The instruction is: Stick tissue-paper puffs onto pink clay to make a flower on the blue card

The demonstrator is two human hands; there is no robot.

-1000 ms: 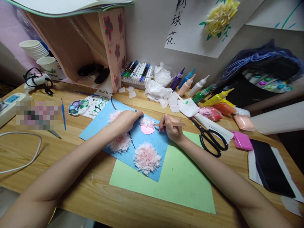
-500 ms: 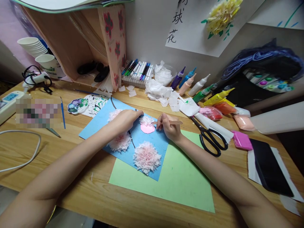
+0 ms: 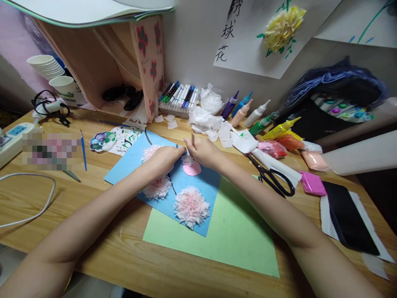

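On a blue sheet [image 3: 124, 169] lies a flat pink clay disc [image 3: 191, 170], its upper part covered with crumpled white tissue petals. Pinched fingers of my left hand [image 3: 167, 159] meet the disc's upper left edge; what they hold, if anything, is hidden. A thin brown wooden stick [image 3: 192, 139] stands nearly upright in my closed right hand [image 3: 207, 153], just above the petals. Its lower end is hidden by the fingers. Below the disc sits a full pale-pink tissue flower [image 3: 191, 207]. Two more tissue flowers lie partly under my left hand and wrist.
A green sheet [image 3: 235, 240] lies partly under the blue one. White tissue squares [image 3: 204, 120], markers [image 3: 181, 95] and paint bottles [image 3: 242, 112] line the back. Black-handled scissors [image 3: 276, 182], a pink clay packet [image 3: 313, 183] and a phone [image 3: 350, 215] are at right.
My right hand has moved left and up over the petals, turning the stick from nearly level to nearly upright. My left hand stays beside the disc.
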